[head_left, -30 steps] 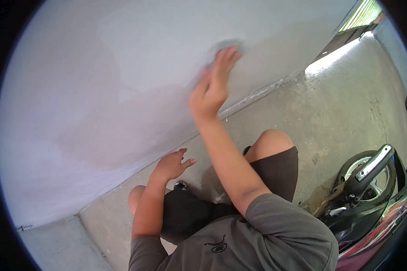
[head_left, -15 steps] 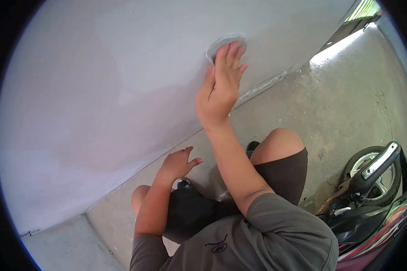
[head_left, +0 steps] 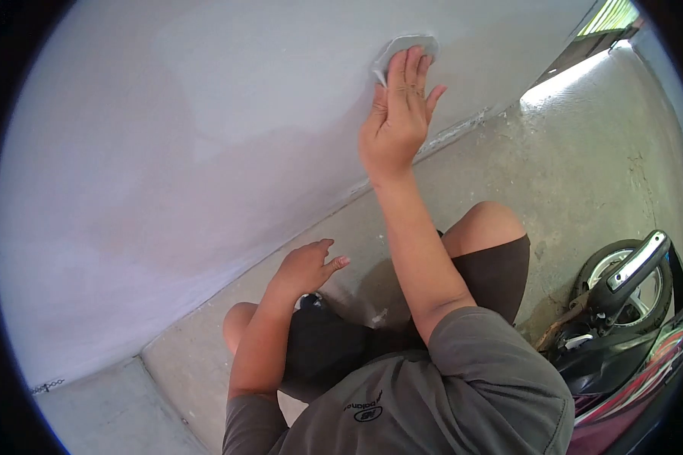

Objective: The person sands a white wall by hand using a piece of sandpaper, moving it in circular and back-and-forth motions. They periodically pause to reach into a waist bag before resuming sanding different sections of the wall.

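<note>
My right hand [head_left: 399, 114] presses a thin grey sheet [head_left: 392, 50] flat against the pale wall [head_left: 228, 98], its fingers stretched up over the sheet and the thumb to one side. The sheet's edge shows above and to the left of the fingertips. Lower down, my left hand [head_left: 308, 267] hangs over the floor near my knee, with thumb and fingers apart and nothing in it.
Concrete floor [head_left: 584, 159] meets the wall along a rough, chipped edge. A motorbike wheel [head_left: 626, 284] and dark bodywork stand at the lower right, beside colourful striped material [head_left: 660, 364]. A bright opening [head_left: 611, 17] is at the top right.
My right hand and the grey sheet have moved up and to the right along the wall. My left hand has shifted slightly to the right.
</note>
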{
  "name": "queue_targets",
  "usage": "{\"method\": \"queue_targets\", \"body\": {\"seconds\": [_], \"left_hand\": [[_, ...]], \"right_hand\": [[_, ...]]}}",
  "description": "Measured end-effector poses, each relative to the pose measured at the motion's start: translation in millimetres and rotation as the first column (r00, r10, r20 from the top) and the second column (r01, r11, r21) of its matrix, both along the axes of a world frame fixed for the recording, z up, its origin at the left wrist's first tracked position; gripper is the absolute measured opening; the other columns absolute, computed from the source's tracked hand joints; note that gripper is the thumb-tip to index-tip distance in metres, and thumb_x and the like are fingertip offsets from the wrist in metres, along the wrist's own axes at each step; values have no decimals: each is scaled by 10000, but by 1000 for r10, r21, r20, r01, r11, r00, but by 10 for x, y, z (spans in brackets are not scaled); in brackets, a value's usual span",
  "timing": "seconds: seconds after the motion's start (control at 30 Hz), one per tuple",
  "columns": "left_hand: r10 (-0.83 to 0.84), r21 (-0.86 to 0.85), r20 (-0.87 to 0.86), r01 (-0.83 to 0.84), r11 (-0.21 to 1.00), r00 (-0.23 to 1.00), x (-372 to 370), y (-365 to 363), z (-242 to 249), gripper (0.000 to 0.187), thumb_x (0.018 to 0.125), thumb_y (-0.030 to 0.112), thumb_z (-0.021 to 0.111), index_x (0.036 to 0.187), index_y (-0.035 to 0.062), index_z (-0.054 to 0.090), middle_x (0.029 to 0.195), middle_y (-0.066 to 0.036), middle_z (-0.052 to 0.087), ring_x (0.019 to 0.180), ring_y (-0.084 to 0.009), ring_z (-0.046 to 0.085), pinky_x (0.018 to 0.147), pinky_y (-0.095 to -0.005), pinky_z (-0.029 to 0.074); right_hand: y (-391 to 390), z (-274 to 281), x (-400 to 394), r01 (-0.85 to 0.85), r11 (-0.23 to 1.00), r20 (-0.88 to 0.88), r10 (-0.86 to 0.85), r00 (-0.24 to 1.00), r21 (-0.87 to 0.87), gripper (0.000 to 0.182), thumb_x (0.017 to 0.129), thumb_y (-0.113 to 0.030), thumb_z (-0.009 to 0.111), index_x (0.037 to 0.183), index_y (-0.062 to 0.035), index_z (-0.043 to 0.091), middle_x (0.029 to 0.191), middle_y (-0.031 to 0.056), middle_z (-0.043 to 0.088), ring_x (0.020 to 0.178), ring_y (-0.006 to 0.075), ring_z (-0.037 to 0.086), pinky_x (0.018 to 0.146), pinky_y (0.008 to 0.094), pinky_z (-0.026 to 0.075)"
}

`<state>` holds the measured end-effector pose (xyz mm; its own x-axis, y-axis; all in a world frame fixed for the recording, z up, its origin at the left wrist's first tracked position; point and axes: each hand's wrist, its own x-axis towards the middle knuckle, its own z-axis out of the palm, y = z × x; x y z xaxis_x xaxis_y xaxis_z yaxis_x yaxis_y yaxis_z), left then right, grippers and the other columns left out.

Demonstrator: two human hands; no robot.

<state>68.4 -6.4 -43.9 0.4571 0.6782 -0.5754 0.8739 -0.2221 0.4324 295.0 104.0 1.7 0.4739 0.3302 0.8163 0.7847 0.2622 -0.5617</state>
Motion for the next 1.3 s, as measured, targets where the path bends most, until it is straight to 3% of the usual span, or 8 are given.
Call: {"method": "queue_targets", "body": {"seconds": [0.33, 0.57, 0.77, 0.87, 0.93, 1.03, 1.17, 1.3], "left_hand": [[-10, -1, -29, 10, 1000, 1000, -29, -6, 16, 658, 957, 526, 571, 1312, -28, 573, 1166, -246, 672, 1103, -391, 636, 937, -446, 496], [37, 1, -49, -37, 999, 998, -94, -27, 127, 648, 970, 513, 554, 1300, -44, 574, 1148, -252, 675, 1088, -389, 640, 935, -444, 494], [25, 4, -7, -25, 1000, 1000, -52, 75, 32, 673, 982, 528, 522, 1313, -57, 561, 1138, -266, 675, 1095, -402, 636, 948, -449, 490], [29, -2, -7, -29, 1000, 1000, -41, 106, -38, 681, 987, 532, 512, 1327, -56, 550, 1135, -268, 677, 1093, -410, 636, 948, -448, 492], [14, 10, -51, -14, 1000, 999, -34, 105, -39, 680, 989, 530, 509, 1332, -56, 545, 1133, -268, 678, 1094, -410, 637, 950, -447, 492], [13, 13, -82, -12, 1000, 997, -25, 131, -17, 680, 991, 529, 507, 1341, -54, 537, 1130, -269, 680, 1093, -408, 639, 952, -447, 492], [29, 17, -32, -29, 999, 999, -55, 103, 44, 674, 990, 521, 513, 1348, -49, 533, 1118, -268, 684, 1084, -405, 643, 945, -449, 494], [43, 25, -39, -42, 999, 998, -75, 91, 18, 666, 988, 509, 524, 1350, -50, 531, 1113, -271, 684, 1072, -409, 645, 934, -449, 497]], "right_hand": [[-42, -209, -159, -132, 989, -133, 140, 981, 68, 444, 956, 27, 520, 1401, 26, 528, 1491, 218, 469, 1424, 426, 373, 1168, 570, 252], [-14, -71, 36, -97, 992, 8, 97, 995, 85, 460, 929, 8, 584, 1388, -1, 549, 1459, 205, 508, 1387, 442, 416, 1113, 570, 365], [-126, -565, -45, -93, 996, -72, 92, 993, -3, 383, 991, -15, 507, 1368, 41, 551, 1454, 242, 500, 1402, 387, 422, 1135, 397, 371], [-198, -772, -47, -130, 991, -444, 123, 888, 15, 368, 1021, -71, 476, 1360, 53, 551, 1426, 242, 533, 1356, 342, 500, 1084, 362, 417], [-201, -1010, 78, -179, 959, -851, -98, 515, -218, 420, 1033, -81, 408, 1424, 60, 467, 1418, 234, 544, 1289, 324, 563, 1065, 357, 429], [-301, -1071, -45, -180, 933, -771, -137, 621, -310, 444, 1046, -118, 390, 1450, 61, 434, 1390, 242, 566, 1227, 312, 597, 1042, 358, 440], [-317, -1082, -303, -347, 902, -841, -33, 540, -258, 465, 1070, -214, 405, 1472, 20, 431, 1419, 222, 554, 1257, 258, 581, 1016, 321, 435], [-304, -995, -536, -235, 958, -701, 56, 711, -161, 495, 1073, -202, 411, 1503, 37, 357, 1518, 215, 435, 1376, 268, 472, 1100, 324, 370]]}}
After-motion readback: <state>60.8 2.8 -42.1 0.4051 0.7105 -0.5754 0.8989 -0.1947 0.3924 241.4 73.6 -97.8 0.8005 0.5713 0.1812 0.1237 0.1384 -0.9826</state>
